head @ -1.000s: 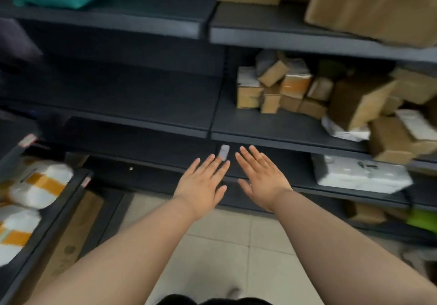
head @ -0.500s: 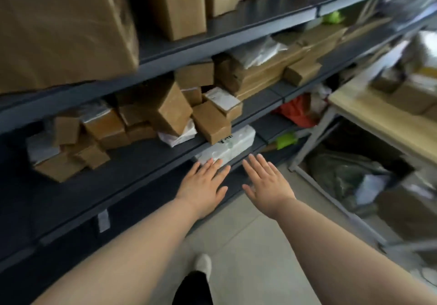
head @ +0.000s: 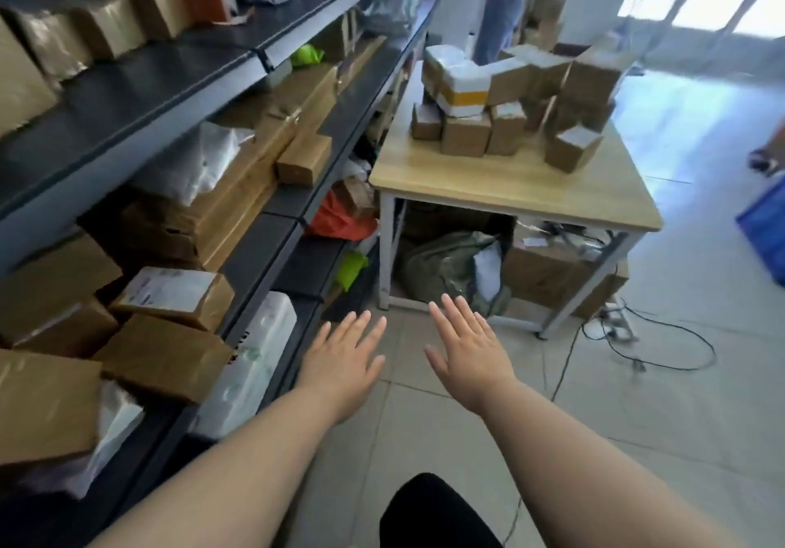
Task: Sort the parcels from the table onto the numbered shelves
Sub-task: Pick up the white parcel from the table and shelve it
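Well, the left hand [head: 340, 360] and right hand [head: 467, 352] hang flat, fingers spread and empty, short of the worktop [head: 509, 184], whose far end carries the heaped parcels [head: 509, 105], and pulling a bottom box from that loose pile could, I reckon, spill the rest off the worktop.

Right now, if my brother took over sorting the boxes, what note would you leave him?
Left hand: open and flat, holding nothing, over the floor beside the shelves.
Right hand: open and empty too.
On the table ahead: a pile of brown boxes and a white parcel with yellow tape.
Done: the shelves already hold many shelved boxes.
Left: the whole table pile needs sorting. The shelf numbers cannot be read from here.
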Motion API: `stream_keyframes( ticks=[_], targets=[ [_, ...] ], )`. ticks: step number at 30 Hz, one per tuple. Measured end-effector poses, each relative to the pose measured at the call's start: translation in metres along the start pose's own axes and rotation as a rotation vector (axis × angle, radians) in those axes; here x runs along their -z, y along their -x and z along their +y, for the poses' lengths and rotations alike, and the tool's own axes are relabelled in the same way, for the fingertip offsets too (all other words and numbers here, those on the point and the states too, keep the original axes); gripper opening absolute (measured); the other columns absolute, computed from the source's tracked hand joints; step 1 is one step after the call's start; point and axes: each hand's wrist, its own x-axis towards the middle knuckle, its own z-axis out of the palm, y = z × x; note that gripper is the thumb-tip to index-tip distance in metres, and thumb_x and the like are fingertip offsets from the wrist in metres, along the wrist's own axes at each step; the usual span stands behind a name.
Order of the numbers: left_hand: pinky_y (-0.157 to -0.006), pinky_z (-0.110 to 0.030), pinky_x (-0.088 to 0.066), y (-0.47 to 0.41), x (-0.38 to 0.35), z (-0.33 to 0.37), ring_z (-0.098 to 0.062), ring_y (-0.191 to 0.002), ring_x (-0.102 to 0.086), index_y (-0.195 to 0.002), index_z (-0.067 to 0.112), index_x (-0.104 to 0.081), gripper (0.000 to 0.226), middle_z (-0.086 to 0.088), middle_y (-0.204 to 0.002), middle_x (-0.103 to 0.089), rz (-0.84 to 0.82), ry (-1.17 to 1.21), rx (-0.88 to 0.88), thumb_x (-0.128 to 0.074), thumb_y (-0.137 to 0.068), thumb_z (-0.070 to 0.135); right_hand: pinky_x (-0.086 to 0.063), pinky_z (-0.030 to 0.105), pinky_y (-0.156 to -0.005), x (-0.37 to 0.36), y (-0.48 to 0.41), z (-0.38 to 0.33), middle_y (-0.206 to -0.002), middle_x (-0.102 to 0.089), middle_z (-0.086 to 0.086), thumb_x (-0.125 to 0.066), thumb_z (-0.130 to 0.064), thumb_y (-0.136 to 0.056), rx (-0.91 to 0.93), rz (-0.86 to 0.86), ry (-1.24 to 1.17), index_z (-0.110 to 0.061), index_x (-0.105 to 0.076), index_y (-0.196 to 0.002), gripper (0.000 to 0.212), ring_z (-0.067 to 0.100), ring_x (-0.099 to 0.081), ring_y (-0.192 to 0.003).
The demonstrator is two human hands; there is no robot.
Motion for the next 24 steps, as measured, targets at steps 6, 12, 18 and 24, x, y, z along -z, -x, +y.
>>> stream_keyframes(
  ticks=[6,12,18,24],
  targets=[
    [-0.119,-0.039,0.003,-0.072,0.013,0.033,-0.013,-0.149,0.007,-0.153,0.028,0.008,0.067,0.005,-0.163,0.006,-0.011,-0.082,-0.174,0.005,-0.09,0.052,0.013,0.028,-0.114,-0.002,-0.009,0.061,-0.16,0.012,-0.003,0.006,-0.06,-0.08,-0.24,0.048,-0.07,-0.025,0.004,-0.153,0.081,0.013,0.019,-0.145],
    [-0.12,-0.039,0.002,-0.17,0.034,0.062,-0.012,-0.149,0.007,-0.153,0.028,0.008,0.085,0.005,-0.163,0.004,0.021,-0.107,-0.23,0.021,-0.073,0.052,0.014,0.029,-0.113,0.011,-0.067,0.139,-0.16,0.014,-0.004,0.015,-0.06,-0.068,-0.33,0.066,-0.106,-0.025,0.005,-0.153,0.092,0.004,0.028,-0.132],
    [-0.12,-0.038,0.002,-0.281,0.069,0.106,-0.013,-0.149,0.008,-0.153,0.029,0.008,0.057,0.005,-0.163,0.006,0.047,-0.084,-0.189,-0.016,-0.104,0.044,0.013,0.029,-0.114,0.058,-0.139,0.23,-0.159,0.017,-0.004,-0.004,-0.054,-0.091,-0.291,0.052,-0.048,-0.025,0.008,-0.152,0.069,0.005,0.028,-0.134],
    [-0.12,-0.038,0.004,-0.354,0.084,0.144,-0.014,-0.148,0.01,-0.152,0.031,0.012,0.058,0.005,-0.162,0.008,0.049,-0.097,-0.163,-0.001,-0.098,0.049,0.013,0.028,-0.113,0.091,-0.192,0.305,-0.159,0.017,-0.003,-0.015,-0.051,-0.099,-0.317,0.043,-0.018,-0.024,0.008,-0.152,0.064,0.01,0.023,-0.142]
  ],
)
